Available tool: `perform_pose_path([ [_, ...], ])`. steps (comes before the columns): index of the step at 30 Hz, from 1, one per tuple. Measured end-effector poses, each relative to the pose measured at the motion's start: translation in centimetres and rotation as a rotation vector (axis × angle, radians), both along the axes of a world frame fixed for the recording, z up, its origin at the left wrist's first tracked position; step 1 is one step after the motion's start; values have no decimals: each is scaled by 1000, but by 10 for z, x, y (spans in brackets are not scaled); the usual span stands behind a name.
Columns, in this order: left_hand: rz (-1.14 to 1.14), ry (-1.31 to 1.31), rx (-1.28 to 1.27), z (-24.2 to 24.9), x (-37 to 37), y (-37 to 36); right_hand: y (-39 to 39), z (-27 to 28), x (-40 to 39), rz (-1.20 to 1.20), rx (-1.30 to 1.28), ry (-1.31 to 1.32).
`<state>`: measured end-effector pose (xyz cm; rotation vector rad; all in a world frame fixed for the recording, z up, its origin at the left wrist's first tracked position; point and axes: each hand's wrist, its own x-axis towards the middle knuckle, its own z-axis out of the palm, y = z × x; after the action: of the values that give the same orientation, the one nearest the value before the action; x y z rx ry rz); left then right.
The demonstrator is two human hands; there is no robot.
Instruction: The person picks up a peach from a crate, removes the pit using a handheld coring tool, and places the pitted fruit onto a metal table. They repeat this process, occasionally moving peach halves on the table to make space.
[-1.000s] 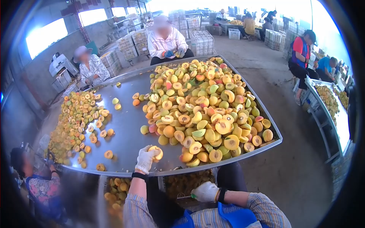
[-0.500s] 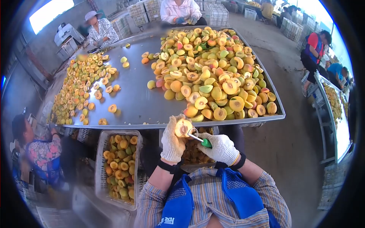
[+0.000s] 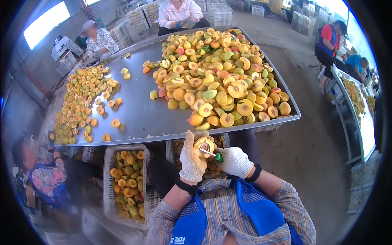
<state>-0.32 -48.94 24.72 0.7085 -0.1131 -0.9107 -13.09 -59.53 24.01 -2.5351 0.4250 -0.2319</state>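
Observation:
In its white knit glove, my left hand (image 3: 192, 162) grips a peach half (image 3: 199, 143), cut face turned up toward me. My right hand (image 3: 237, 161), also gloved, is closed round the green handle of a pitting tool (image 3: 209, 152). The tool's metal shaft reaches across to the fruit, with its tip at the middle of the cut face. Whether the stone is still inside is hard to make out. Both hands are just off the near edge of a metal table (image 3: 141, 110), above a crate partly hidden below them.
A big heap of peach halves (image 3: 220, 77) covers the table's right side; more halves (image 3: 81, 102) spread along its left. A white crate of halves (image 3: 129, 183) stands left of my lap. A person (image 3: 47, 175) sits at the left, others across the table and at a second table (image 3: 359, 110).
The tool's loop has gone from the edge of the peach half into its cut face. My right hand has turned slightly, and the whole view has shifted a little.

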Motion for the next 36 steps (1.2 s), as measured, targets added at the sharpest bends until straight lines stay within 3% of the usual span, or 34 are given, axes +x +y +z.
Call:
perform_pose_path([
  [4, -38, 72, 9, 7, -5, 0, 2, -12, 2, -24, 119, 126],
  [5, -11, 27, 69, 0, -4, -1, -7, -14, 2, 46, 14, 51],
  [7, 11, -22, 130, 0, -6, -3, -21, -11, 8, 36, -56, 193],
  [10, 14, -178, 220, 8, -5, -4, -8, -18, 8, 20, 64, 140],
  [11, -4, -130, 180, 8, -5, -3, -3, -23, 6, 26, 161, 110],
  [13, -20, -84, 137, 7, -2, -5, -5, -22, 7, 22, 120, 48],
  [15, -63, 12, -39, 2, -1, -2, -12, -21, 10, 5, -46, -6],
  [21, -67, 55, -88, 2, 0, -6, -10, -11, 8, -14, -82, -14],
  [27, -52, 35, -22, -1, -2, -2, -6, -18, 3, 12, 10, 37],
  [31, -1, -46, 141, 3, -3, 3, -17, -12, 8, 86, -101, 54],
  [36, 37, -65, 168, 12, -8, 0, -4, -19, 9, 83, 75, 52],
])
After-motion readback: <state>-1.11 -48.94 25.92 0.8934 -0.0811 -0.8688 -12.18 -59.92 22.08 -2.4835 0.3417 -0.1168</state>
